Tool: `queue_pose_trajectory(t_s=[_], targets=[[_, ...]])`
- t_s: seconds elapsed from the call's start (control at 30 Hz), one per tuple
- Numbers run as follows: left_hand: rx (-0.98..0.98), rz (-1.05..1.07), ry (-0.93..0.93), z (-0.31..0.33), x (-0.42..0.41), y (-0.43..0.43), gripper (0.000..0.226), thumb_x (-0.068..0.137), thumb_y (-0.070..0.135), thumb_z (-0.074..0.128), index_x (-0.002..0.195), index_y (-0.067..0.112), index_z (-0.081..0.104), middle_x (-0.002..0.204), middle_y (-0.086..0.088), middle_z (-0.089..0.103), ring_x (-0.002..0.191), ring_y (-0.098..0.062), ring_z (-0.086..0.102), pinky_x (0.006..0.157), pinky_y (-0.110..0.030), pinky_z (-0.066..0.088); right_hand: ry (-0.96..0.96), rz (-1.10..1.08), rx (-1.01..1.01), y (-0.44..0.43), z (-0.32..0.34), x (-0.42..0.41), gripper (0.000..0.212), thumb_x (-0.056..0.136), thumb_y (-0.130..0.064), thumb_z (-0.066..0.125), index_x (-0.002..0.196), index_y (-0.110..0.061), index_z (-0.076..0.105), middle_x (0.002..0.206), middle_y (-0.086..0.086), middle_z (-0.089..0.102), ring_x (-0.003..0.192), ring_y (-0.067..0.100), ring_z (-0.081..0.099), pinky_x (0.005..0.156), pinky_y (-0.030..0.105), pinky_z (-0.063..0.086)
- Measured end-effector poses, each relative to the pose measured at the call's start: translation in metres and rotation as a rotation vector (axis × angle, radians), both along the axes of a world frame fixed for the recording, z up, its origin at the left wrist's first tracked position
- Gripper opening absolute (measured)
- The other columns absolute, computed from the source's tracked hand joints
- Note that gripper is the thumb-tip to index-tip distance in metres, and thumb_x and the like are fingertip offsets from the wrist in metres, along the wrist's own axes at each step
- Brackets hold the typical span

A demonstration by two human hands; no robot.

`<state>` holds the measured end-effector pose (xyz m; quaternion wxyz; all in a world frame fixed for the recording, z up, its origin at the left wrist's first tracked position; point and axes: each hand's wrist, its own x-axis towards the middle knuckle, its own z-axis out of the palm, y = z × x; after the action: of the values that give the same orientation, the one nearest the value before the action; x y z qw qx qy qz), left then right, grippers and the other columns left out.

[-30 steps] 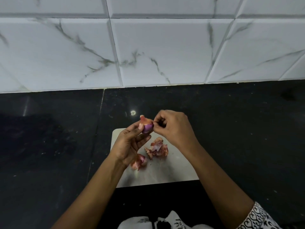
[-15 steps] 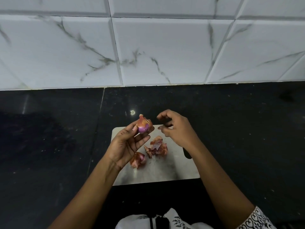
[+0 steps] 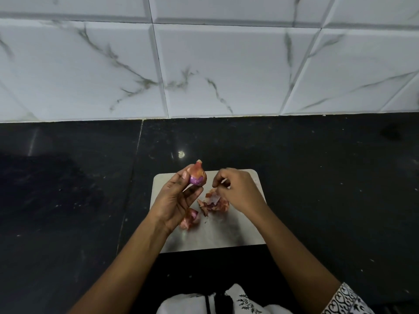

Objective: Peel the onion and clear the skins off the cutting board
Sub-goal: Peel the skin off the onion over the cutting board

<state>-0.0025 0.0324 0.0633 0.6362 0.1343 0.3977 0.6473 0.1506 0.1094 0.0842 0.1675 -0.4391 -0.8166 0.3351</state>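
Observation:
A small red onion (image 3: 197,175), partly peeled with purple flesh showing below and papery skin on top, is held upright at the fingertips of my left hand (image 3: 174,200) above the far left part of the pale cutting board (image 3: 217,236). My right hand (image 3: 238,189) hovers just to the right of the onion, apart from it, with fingers curled and nothing clearly pinched. A heap of loose skins (image 3: 214,203) lies mid-board beneath my right hand. Another skin piece (image 3: 191,219) lies beside my left palm.
The board rests on a black stone counter (image 3: 328,189) with a seam at the left. A white marble-tiled wall (image 3: 215,69) rises behind. White patterned clothing (image 3: 226,301) shows at the bottom edge.
My right hand has let go of the onion's skin and drawn away to the right and down over the skin heap. My left hand keeps holding the onion and has turned it slightly.

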Motion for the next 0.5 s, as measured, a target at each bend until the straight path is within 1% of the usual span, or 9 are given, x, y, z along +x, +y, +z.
queue_pose_trajectory(t_s=[0.03,0.1,0.13,0.17,0.23,0.3,0.37,0.43,0.5], targets=[[-0.01,0.017,0.008,-0.001,0.001,0.001,0.066,0.063,0.043,0.078,0.118,0.012,0.062,0.117,-0.013,0.065,0.093,-0.015,0.069,0.07,-0.022,0.057,0.021,-0.03,-0.022,0.0,-0.002,0.0,0.012,0.084,-0.013,0.063,0.091,-0.021,0.068,0.092,-0.009,0.066,0.082,0.005,0.063,0.082,0.033,0.054],[-0.017,0.045,0.03,-0.001,0.003,0.002,0.076,0.058,0.047,0.08,0.121,0.009,0.06,0.108,-0.01,0.068,0.088,-0.012,0.07,0.069,-0.021,0.056,0.064,-0.06,-0.049,-0.002,0.002,-0.001,0.021,0.088,-0.025,0.06,0.108,-0.022,0.067,0.099,-0.006,0.07,0.089,0.006,0.064,0.085,0.034,0.054],[-0.019,0.056,0.044,0.0,0.004,0.003,0.073,0.063,0.045,0.075,0.123,0.007,0.058,0.106,-0.01,0.067,0.085,-0.011,0.07,0.068,-0.021,0.056,0.116,-0.059,-0.026,-0.003,0.005,-0.001,0.026,0.089,-0.025,0.06,0.114,-0.022,0.065,0.103,-0.005,0.069,0.093,0.006,0.063,0.086,0.032,0.054],[-0.024,0.066,0.054,0.0,0.005,0.004,0.067,0.068,0.041,0.068,0.124,0.006,0.056,0.104,-0.009,0.066,0.083,-0.009,0.07,0.068,-0.021,0.056,0.191,-0.055,0.026,-0.004,0.01,-0.001,0.027,0.088,-0.021,0.061,0.115,-0.02,0.065,0.105,-0.005,0.068,0.094,0.004,0.062,0.085,0.027,0.054],[-0.028,0.072,0.05,0.001,0.007,0.005,0.06,0.072,0.036,0.059,0.123,0.004,0.056,0.103,-0.009,0.066,0.08,-0.009,0.07,0.067,-0.02,0.056,0.31,-0.035,0.135,-0.007,0.021,-0.003,0.023,0.084,-0.013,0.065,0.106,-0.016,0.069,0.097,-0.009,0.066,0.089,0.001,0.061,0.079,0.018,0.053],[-0.014,0.075,0.044,0.001,0.008,0.008,0.06,0.074,0.036,0.058,0.123,0.003,0.056,0.103,-0.008,0.066,0.082,-0.01,0.071,0.067,-0.02,0.056,0.33,-0.044,0.146,-0.008,0.028,-0.005,0.017,0.081,-0.015,0.07,0.098,-0.015,0.071,0.089,-0.009,0.066,0.083,0.001,0.063,0.075,0.015,0.052],[-0.008,0.081,0.046,0.003,0.009,0.009,0.058,0.074,0.032,0.059,0.124,0.003,0.056,0.102,-0.007,0.069,0.086,-0.012,0.071,0.068,-0.021,0.056,0.298,-0.089,0.087,-0.008,0.029,-0.007,0.014,0.08,-0.019,0.071,0.093,-0.017,0.073,0.084,-0.009,0.069,0.079,0.002,0.065,0.074,0.02,0.055],[-0.003,0.102,0.061,0.002,0.009,0.009,0.055,0.072,0.029,0.063,0.122,0.004,0.057,0.098,-0.006,0.072,0.088,-0.015,0.07,0.068,-0.022,0.056,0.286,-0.128,-0.014,-0.008,0.028,-0.008,0.012,0.08,-0.02,0.071,0.092,-0.019,0.074,0.077,-0.01,0.07,0.075,0.003,0.067,0.073,0.027,0.057],[0.016,0.118,0.068,0.003,0.008,0.008,0.061,0.066,0.032,0.072,0.12,0.007,0.06,0.099,-0.007,0.073,0.091,-0.017,0.069,0.07,-0.022,0.056,0.31,-0.157,-0.099,-0.008,0.028,-0.009,0.011,0.08,-0.018,0.071,0.092,-0.018,0.074,0.075,-0.007,0.071,0.072,0.005,0.068,0.073,0.033,0.058]])
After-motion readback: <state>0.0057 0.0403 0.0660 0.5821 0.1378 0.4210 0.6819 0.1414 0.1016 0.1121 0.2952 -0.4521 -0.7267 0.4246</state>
